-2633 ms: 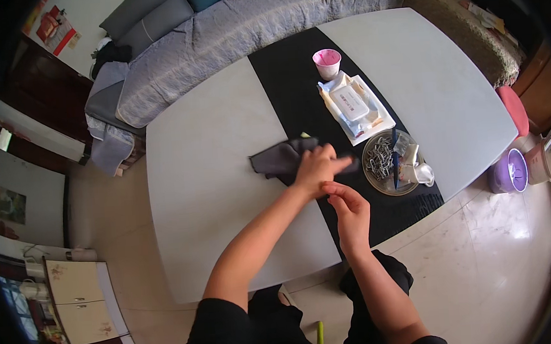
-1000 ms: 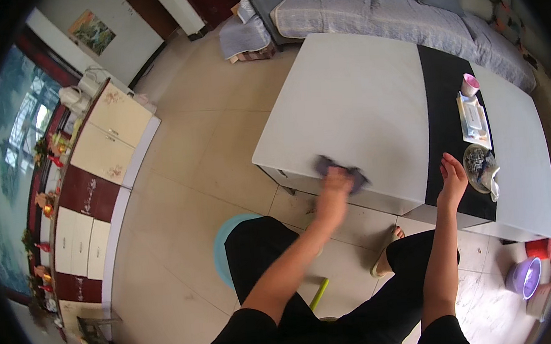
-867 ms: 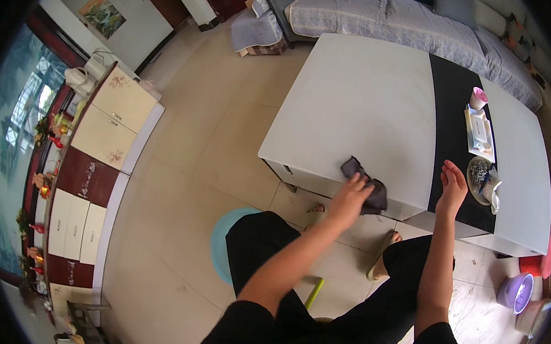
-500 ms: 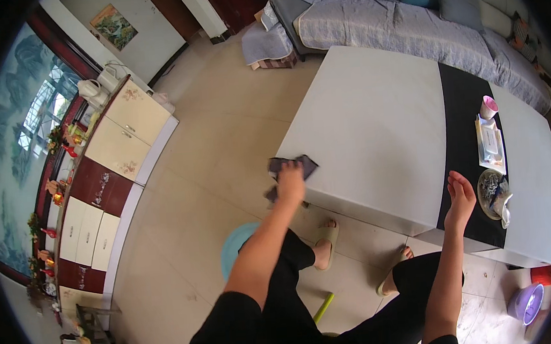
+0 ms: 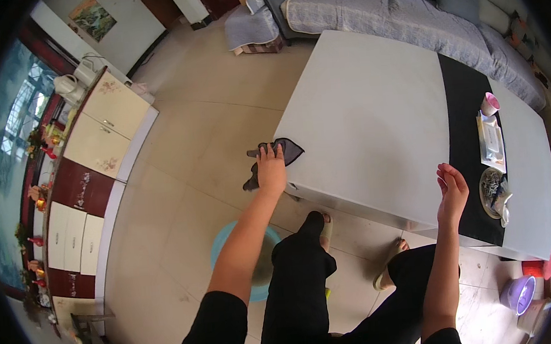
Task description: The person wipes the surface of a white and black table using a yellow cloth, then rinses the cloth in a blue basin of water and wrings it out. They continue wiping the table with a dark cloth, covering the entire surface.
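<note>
My left hand lies over a dark grey cloth at the near left corner of the white coffee table. Its fingers press on the cloth, part of which drapes off the corner toward the floor. My right hand hovers above the table's near edge, by the black stripe. It holds nothing that I can see, and its fingers are loosely bent and somewhat apart. Just right of it stands a round dish with a crumpled wrapper.
Farther back on the stripe are a pink cup and a tray with a packet. A light blue basin sits on the floor under my left forearm. Cream cabinets line the left wall; a covered sofa stands behind the table. A purple bucket is at right.
My left hand and the cloth have shifted slightly left and up at the table corner. My right hand has curled a little more. My left leg has moved, and the whole view has shifted.
</note>
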Action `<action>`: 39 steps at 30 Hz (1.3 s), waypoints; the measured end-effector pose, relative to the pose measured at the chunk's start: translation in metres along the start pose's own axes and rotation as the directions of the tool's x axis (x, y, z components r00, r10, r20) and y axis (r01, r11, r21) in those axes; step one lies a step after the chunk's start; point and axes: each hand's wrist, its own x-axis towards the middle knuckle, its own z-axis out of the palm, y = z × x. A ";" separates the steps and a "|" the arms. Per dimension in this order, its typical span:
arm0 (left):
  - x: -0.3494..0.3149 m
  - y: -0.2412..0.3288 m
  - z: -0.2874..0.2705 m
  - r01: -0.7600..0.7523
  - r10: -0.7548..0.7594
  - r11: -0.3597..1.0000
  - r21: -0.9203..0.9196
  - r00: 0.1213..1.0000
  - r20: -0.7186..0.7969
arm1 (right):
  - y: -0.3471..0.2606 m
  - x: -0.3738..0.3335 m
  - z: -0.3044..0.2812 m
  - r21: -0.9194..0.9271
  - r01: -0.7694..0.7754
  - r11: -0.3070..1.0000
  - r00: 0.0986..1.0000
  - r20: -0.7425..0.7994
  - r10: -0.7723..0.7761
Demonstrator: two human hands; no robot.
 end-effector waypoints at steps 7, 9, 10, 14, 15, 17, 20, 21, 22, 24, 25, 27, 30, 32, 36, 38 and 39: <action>-0.040 0.157 -0.032 -0.401 0.357 0.874 -0.274 0.913 -0.196 | 0.009 0.004 0.013 0.017 -0.041 0.999 0.999 -0.032 0.042; -0.056 0.172 -0.032 -0.603 0.561 0.710 -0.365 0.797 -0.225 | 0.015 0.005 0.021 0.045 -0.056 0.997 0.998 -0.018 0.057; -0.055 0.163 -0.041 -0.642 0.617 0.638 -0.425 0.757 -0.216 | 0.014 0.002 0.026 0.047 -0.077 0.996 0.996 -0.030 0.079; -0.018 0.080 -0.044 -0.452 0.424 0.812 -0.370 0.892 -0.160 | 0.005 -0.002 0.033 0.058 -0.063 0.996 0.998 -0.005 0.063; -0.008 0.048 -0.033 -0.298 0.274 0.903 -0.310 0.954 -0.117 | 0.005 -0.004 0.033 0.059 -0.057 0.997 0.998 0.015 0.056; 0.001 -0.003 -0.010 -0.012 -0.002 0.966 -0.257 0.998 -0.055 | 0.004 -0.006 0.031 0.052 -0.074 0.996 0.997 -0.004 0.074; -0.003 0.020 -0.009 0.060 -0.058 0.989 -0.134 0.998 0.023 | -0.001 -0.004 0.017 0.046 -0.056 0.997 0.997 -0.046 0.058; -0.011 0.037 -0.018 0.039 -0.037 0.998 -0.052 0.999 0.040 | -0.004 -0.003 0.015 0.058 -0.048 0.997 0.997 -0.057 0.051; -0.026 0.055 -0.020 -0.095 0.097 0.993 -0.070 0.995 0.019 | -0.005 -0.001 0.014 0.060 -0.043 0.997 0.998 -0.047 0.046; -0.055 0.068 -0.019 -0.334 0.321 0.905 -0.264 0.942 -0.094 | -0.006 -0.003 0.013 0.055 -0.049 0.997 0.999 -0.022 0.050; -0.050 0.063 -0.022 -0.362 0.352 0.882 -0.301 0.932 -0.089 | -0.006 -0.004 0.012 0.066 -0.056 0.996 0.998 -0.020 0.058; -0.029 0.044 -0.027 -0.341 0.338 0.893 -0.294 0.939 -0.063 | -0.007 -0.004 0.013 0.085 -0.068 0.994 0.997 -0.021 0.070; 0.011 0.013 -0.006 0.021 -0.024 0.966 -0.257 1.000 -0.008 | -0.006 -0.010 0.015 0.093 -0.074 0.993 0.997 -0.018 0.076; 0.029 0.030 -0.004 0.202 -0.192 0.967 -0.156 0.979 0.072 | -0.005 -0.014 0.018 0.063 -0.089 0.994 0.996 -0.004 0.089; 0.046 0.107 -0.011 -0.053 0.062 0.986 -0.158 0.997 0.052 | -0.009 -0.009 0.023 0.030 -0.088 0.996 0.996 0.005 0.088; 0.033 0.169 -0.031 -0.368 0.387 0.878 -0.306 0.922 0.002 | -0.007 -0.005 0.023 0.033 -0.095 0.995 0.995 -0.003 0.096; 0.021 0.198 -0.040 -0.519 0.537 0.801 -0.298 0.843 -0.027 | -0.006 -0.004 0.023 0.048 -0.104 0.993 0.995 0.001 0.104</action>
